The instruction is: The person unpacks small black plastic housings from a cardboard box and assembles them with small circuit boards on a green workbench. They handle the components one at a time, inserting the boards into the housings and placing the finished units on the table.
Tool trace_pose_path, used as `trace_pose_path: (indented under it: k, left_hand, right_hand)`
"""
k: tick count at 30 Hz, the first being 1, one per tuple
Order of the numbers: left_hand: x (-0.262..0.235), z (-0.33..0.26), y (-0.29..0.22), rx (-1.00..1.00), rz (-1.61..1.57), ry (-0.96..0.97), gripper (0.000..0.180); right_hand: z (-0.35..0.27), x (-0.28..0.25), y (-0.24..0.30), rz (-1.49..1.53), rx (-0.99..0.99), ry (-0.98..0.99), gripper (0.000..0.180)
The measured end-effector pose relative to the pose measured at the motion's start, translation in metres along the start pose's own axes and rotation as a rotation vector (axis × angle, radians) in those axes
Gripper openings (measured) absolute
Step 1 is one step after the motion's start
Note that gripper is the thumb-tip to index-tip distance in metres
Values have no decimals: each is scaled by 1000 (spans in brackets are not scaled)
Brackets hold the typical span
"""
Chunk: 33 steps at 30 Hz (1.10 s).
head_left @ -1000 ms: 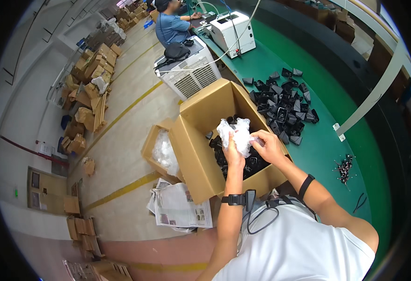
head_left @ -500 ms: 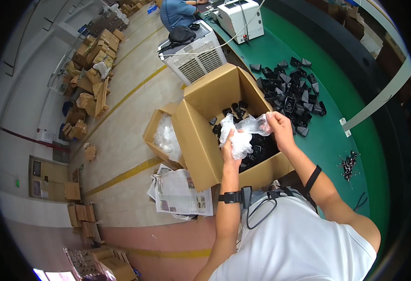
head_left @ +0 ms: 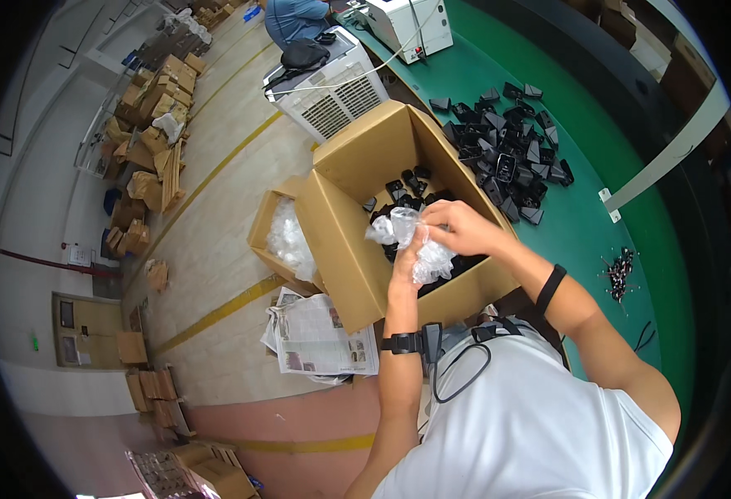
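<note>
Over an open cardboard box [head_left: 344, 249], my left hand [head_left: 407, 262] is closed round a bunch of crumpled clear plastic bags [head_left: 432, 260]. My right hand [head_left: 463, 226] meets it from the right, with its fingers pinched on the same plastic at the top of the bunch. Its fingertips are partly hidden by the plastic. Beneath both hands, many black plastic parts [head_left: 415, 183] lie loose inside the box. A smaller carton [head_left: 263, 218] stands against the box's left side and holds more clear plastic bags [head_left: 292, 241].
Black plastic housings [head_left: 507, 158] are heaped on the green table [head_left: 577, 241] at the right. Small screw-like pieces [head_left: 621, 274] lie nearer me. Newspapers [head_left: 324, 337] are left of my arm. Beyond the box stand an air cooler [head_left: 332, 96], a white machine [head_left: 407, 29] and a seated person [head_left: 294, 21].
My right hand has moved left, close to my left hand. The plastic stretched between the hands is now bunched together. The view has shifted slightly.
</note>
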<state>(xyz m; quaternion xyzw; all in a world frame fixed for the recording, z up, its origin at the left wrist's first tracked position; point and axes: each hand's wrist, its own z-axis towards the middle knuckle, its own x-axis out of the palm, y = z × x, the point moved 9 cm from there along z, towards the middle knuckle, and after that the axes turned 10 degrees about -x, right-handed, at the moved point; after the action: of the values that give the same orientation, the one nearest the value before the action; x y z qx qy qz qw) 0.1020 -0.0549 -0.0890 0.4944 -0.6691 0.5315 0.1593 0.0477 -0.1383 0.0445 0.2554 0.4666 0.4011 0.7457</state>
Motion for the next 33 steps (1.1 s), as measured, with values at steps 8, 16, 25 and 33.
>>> trace_pose_path:
  k: [8,16,25,33]
  left_hand:
    - [28,-25,-39,422,1231,-384,15]
    - [-19,-11,39,53,-142,-45,37]
    - [-37,-12,62,70,-223,-330,29]
    - [-102,6,68,136,-183,-387,41]
  right_hand:
    - [-42,-47,-42,350,324,-341,37]
    - [-31,52,36,-311,-137,-215,49]
    - [-30,67,-49,-254,233,-405,25]
    - [-31,108,-104,117,587,-403,40]
